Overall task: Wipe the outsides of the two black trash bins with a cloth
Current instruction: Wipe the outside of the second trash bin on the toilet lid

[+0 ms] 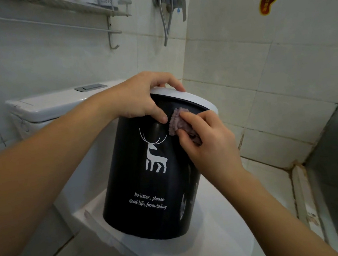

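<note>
Black trash bin (pixel 148 173) stands tilted on closed toilet lid (pixel 220 238), frame centre. Right hand (pixel 206 142) presses purple cloth (pixel 177 122) against bin wall at 1 o'clock. Left hand (pixel 138 97) grips white rim (pixel 198 98) at 12 o'clock

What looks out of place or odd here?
The black trash bin stands tilted on the closed toilet lid, an unusual spot. The left hand grips its white rim; the right hand presses a cloth on its side. Whitish smears mark its lower right.
</note>
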Demonstrator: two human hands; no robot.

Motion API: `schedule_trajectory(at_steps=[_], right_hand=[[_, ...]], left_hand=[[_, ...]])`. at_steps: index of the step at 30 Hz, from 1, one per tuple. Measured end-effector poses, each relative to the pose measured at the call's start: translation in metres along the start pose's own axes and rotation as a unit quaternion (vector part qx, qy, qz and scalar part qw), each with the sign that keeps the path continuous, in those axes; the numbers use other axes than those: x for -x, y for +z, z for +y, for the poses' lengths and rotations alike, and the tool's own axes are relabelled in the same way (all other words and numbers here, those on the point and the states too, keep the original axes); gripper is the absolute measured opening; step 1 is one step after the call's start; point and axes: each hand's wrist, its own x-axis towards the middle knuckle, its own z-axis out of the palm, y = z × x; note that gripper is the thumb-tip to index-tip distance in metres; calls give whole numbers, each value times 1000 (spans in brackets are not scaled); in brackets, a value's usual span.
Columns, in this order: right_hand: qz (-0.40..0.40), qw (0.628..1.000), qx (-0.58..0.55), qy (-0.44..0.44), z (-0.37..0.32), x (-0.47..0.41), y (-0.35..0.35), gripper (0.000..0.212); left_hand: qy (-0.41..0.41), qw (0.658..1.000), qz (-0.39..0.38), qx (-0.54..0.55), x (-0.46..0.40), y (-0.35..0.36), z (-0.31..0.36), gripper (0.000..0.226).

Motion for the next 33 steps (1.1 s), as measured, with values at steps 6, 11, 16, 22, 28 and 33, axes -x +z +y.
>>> schedule_trajectory(at_steps=[6, 11, 16, 22, 28, 33], right_hand=[[2, 996, 1, 87, 20, -1, -7, 32], [3, 996, -17, 86, 11, 2, 0, 28], [16, 993, -47, 109, 5, 13, 0, 40], [5, 992, -75, 104, 5, 12, -4, 36], [1, 994, -57, 90, 6, 18, 1, 35], [-9, 998, -15, 65, 3, 21, 2, 30]], left_hand=[[-5, 1000, 8, 13, 0, 0, -1, 65], [-6, 999, 26, 39, 2, 1, -3, 66], [-6, 998, 28, 50, 4, -1, -6, 67], [-9, 998, 28, 56, 5, 0, -5, 67], [-6, 999, 22, 47, 5, 3, 0, 66], [-5, 999, 25, 39, 5, 4, -1, 66]])
